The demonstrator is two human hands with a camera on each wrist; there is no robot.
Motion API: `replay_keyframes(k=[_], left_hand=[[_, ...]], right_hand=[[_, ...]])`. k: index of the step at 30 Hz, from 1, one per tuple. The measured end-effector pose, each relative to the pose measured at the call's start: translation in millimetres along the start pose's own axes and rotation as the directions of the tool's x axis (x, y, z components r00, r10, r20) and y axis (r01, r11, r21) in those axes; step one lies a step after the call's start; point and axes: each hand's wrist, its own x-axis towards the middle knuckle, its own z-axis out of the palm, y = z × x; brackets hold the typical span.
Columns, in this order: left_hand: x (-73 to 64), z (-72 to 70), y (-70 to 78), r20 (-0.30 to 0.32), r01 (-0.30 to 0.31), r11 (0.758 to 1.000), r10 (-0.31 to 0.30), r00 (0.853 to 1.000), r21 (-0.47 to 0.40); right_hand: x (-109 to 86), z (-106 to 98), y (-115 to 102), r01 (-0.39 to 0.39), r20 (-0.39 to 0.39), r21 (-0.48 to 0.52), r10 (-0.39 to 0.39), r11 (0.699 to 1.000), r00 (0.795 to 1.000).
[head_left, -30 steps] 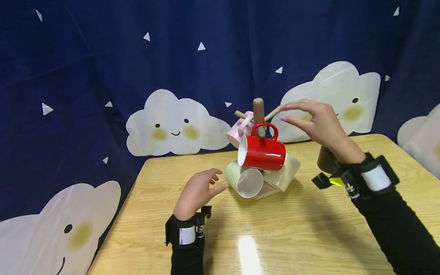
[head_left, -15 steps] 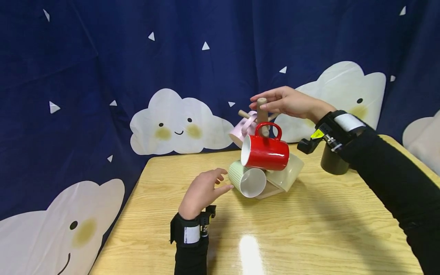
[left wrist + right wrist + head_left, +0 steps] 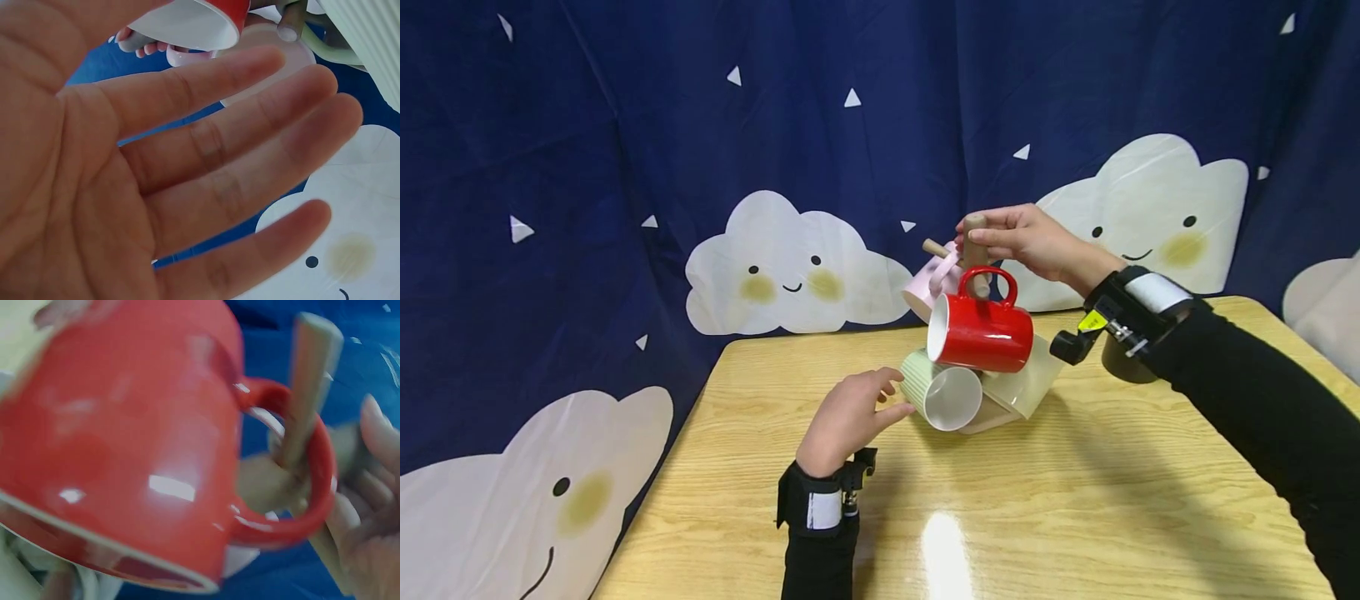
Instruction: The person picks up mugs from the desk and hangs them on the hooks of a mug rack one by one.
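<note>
A wooden mug tree (image 3: 976,242) stands on the table with mugs on its pegs. My right hand (image 3: 1033,242) grips the top of its post, thumb in front and fingers behind. The red mug (image 3: 988,335) hangs by its handle on the front peg; it fills much of the right wrist view (image 3: 137,431). Below hangs a ribbed light green mug (image 3: 919,385), its white mouth facing forward. Beside that mug my left hand (image 3: 853,417) hovers with fingers spread and nothing in the palm; whether its fingertips touch the mug I cannot tell. A pink mug (image 3: 925,290) hangs at the back left.
A cream mug (image 3: 1033,379) hangs low on the right side of the tree, partly behind the red one. Farther right, a dark cup (image 3: 1123,363) stands behind my right wrist. A blue curtain (image 3: 820,50) with cloud prints rises behind the wooden table (image 3: 760,500).
My right hand has moved left from beside the right peg to the top of the post and now grips it. The left hand has stayed beside the green mug.
</note>
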Motion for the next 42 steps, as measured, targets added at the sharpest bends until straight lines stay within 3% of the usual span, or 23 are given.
replay_keyframes(k=[8,13,16,19,22,24,26,28,30,32,34,36,39,42], left_hand=[[1.0,0.1,-2.6,-0.010,0.023,0.999,-0.022,1.000,0.034],[0.9,1.0,-4.4,-0.003,0.034,0.998,-0.034,0.999,0.046],[0.5,0.8,-5.5,-0.001,0.039,0.998,-0.040,0.999,0.052],[0.8,0.9,-5.6,0.001,0.043,0.998,-0.043,0.999,0.047],[1.3,1.4,-4.3,0.006,0.049,0.998,-0.049,0.999,0.036],[1.3,1.8,-3.2,0.014,0.050,0.999,-0.050,0.999,0.022],[0.9,1.8,-2.1,0.018,0.048,0.999,-0.048,0.999,0.016],[0.5,2.2,-1.7,0.018,0.046,0.999,-0.046,0.999,0.012],[0.5,2.5,-1.5,0.017,0.044,0.999,-0.044,0.999,0.018],[0.7,2.4,-1.5,0.015,0.044,0.999,-0.045,0.999,0.026],[1.1,2.1,-1.6,0.020,0.044,0.999,-0.045,0.999,0.029],[1.5,2.0,-1.7,0.027,0.045,0.999,-0.046,0.999,0.031],[1.8,2.3,-1.2,0.036,0.045,0.998,-0.046,0.998,0.035],[2.1,3.2,-0.7,0.040,0.044,0.998,-0.046,0.998,0.041]], right_hand=[[-7.4,18,-5,-0.070,-0.181,0.030,0.074,0.997,0.981],[-13.1,30,-10,-0.087,-0.285,0.073,0.104,0.994,0.953],[-16.9,41,-16,-0.104,-0.364,0.088,0.129,0.991,0.923],[-22.6,53,-24,-0.151,-0.453,0.089,0.175,0.985,0.874],[-27.7,58,-30,-0.213,-0.483,0.108,0.239,0.971,0.843],[-29.1,54,-34,-0.250,-0.446,0.109,0.272,0.962,0.853],[-28.3,42,-36,-0.278,-0.351,0.070,0.285,0.958,0.892],[-24.9,26,-37,-0.287,-0.235,-0.031,0.272,0.957,0.933],[-19.7,8,-36,-0.240,-0.099,-0.152,0.227,0.959,0.969],[-13.2,-8,-32,-0.154,0.020,-0.274,0.166,0.949,0.986],[-5.9,-21,-27,-0.059,0.134,-0.322,0.108,0.945,0.985],[1.2,-29,-20,0.016,0.234,-0.314,0.061,0.949,0.970],[9.9,-36,-12,0.072,0.358,-0.215,0.010,0.974,0.934],[14.4,-37,-5,0.088,0.416,-0.102,-0.038,0.991,0.908]])
